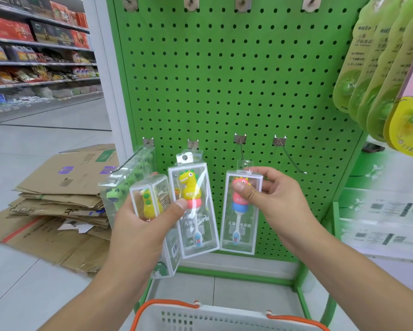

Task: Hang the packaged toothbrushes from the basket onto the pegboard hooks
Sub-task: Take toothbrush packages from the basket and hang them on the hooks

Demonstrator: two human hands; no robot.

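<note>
The right hand (pixel 270 189) pinches the top of a clear toothbrush pack with a pink dinosaur handle (pixel 240 211), thumb pressed on the front face near the figure's head and the other fingers curled round the right edge and back. The pack hangs nearly upright, long axis vertical, brush head down, with its hang tab (pixel 244 164) and punched hole standing just above the thumb. That hole sits just below and in front of the third lower hook (pixel 241 150), whose wire slopes down from the pegboard (pixel 224 80) toward the viewer; the tip seems to meet the tab, though I cannot tell whether it has entered the hole. The coming move therefore looks like a short lift and push toward the board along the wire, and the right hand is plainly the nearer one for it. The left hand (pixel 141 225) grips two more packs, a side-on one with a yellow figure (pixel 150 199) and a front-facing yellow dinosaur pack (pixel 192 206), thumb clamped across them; the second pack's tab lies at the second hook (pixel 193 144). Green-figure packs (pixel 124 185) already hang on the leftmost hook (pixel 133 158), toward the board's left edge. The fourth hook (pixel 290 158) is bare. The basket (pixel 224 316) sits below, at the frame's bottom edge.
</note>
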